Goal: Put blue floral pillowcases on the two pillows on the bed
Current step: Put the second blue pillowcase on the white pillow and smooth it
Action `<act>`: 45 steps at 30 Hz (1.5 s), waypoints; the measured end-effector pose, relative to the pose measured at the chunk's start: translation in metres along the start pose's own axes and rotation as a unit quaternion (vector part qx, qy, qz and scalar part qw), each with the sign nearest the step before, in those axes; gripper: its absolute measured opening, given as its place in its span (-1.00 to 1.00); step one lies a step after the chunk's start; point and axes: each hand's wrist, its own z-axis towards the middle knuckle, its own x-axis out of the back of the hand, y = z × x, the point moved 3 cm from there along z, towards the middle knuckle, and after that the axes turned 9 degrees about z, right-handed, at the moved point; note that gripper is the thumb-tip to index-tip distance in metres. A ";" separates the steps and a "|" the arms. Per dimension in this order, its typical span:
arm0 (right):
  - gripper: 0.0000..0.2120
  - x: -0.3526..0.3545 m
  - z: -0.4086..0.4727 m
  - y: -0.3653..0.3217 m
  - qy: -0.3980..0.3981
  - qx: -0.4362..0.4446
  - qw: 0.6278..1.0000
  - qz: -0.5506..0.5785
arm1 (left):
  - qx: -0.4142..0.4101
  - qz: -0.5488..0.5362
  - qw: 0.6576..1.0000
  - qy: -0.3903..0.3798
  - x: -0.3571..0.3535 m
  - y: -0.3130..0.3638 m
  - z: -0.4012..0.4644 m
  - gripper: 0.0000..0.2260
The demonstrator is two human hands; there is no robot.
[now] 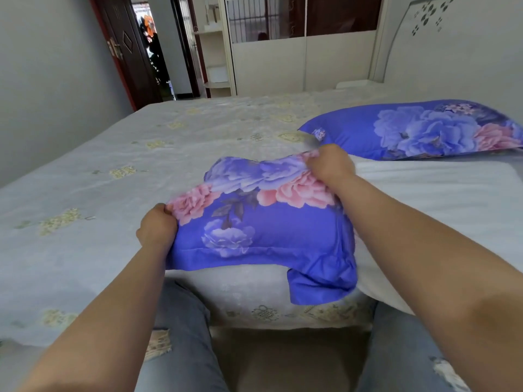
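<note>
While both forearms reach out over the edge of the bed (85, 171), a person's left hand (157, 226) pinches the near-left edge of a blue floral pillowcase (263, 222), fingers curled into the fabric; the fingertips themselves are buried in the folds. The right hand (329, 165) grips the bunched far edge of the same pillowcase, knuckles up, its fingers likewise lost in the cloth. The case lies crumpled on the near part of the mattress, one corner drooping over the bed's front side. Just right of it, touching and partly under the right forearm, lies a bare white pillow (441, 199), cut off by the picture's right border; whether any of it sits inside the case cannot be told. Farther back, a second pillow (410, 130) wears a matching blue floral cover, its right end also cropped. Beyond the bed stand a dark wooden door (124, 49), ajar, and a pale wardrobe (268, 66); what lies past the doorway is too blurred to read.
</note>
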 end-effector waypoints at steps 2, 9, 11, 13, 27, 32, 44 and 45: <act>-0.72 0.013 0.003 0.018 0.115 0.012 0.993 -0.033 | -0.014 -0.011 0.999 -0.036 -0.008 0.002 0.001 -0.82; -0.70 -0.014 0.000 0.045 0.003 -0.023 0.989 -0.148 | -0.049 0.059 0.993 -0.092 -0.001 0.015 0.017 -0.77; -0.63 -0.008 0.004 0.044 -0.067 -0.029 0.979 -0.190 | -0.091 0.058 0.994 -0.024 0.016 0.040 0.019 -0.73; -0.52 -0.005 0.011 0.035 -0.146 -0.007 0.961 -0.236 | -0.152 0.010 0.988 -0.011 0.025 0.076 0.021 -0.72; -0.44 0.004 0.044 -0.011 -0.435 -0.080 0.848 -0.292 | -0.287 0.134 0.931 -0.180 -0.017 0.187 -0.021 -0.69; -0.28 -0.017 0.088 -0.024 -0.229 0.074 0.951 -0.193 | -0.246 0.129 0.958 -0.075 -0.016 0.166 -0.042 -0.78; -0.56 -0.057 0.052 0.027 -0.276 0.019 0.945 0.172 | -0.244 0.255 0.927 -0.124 0.016 0.210 0.009 -0.68; -0.58 -0.057 0.050 0.027 -0.265 0.034 0.946 0.182 | -0.253 0.273 0.918 -0.134 0.012 0.212 0.010 -0.72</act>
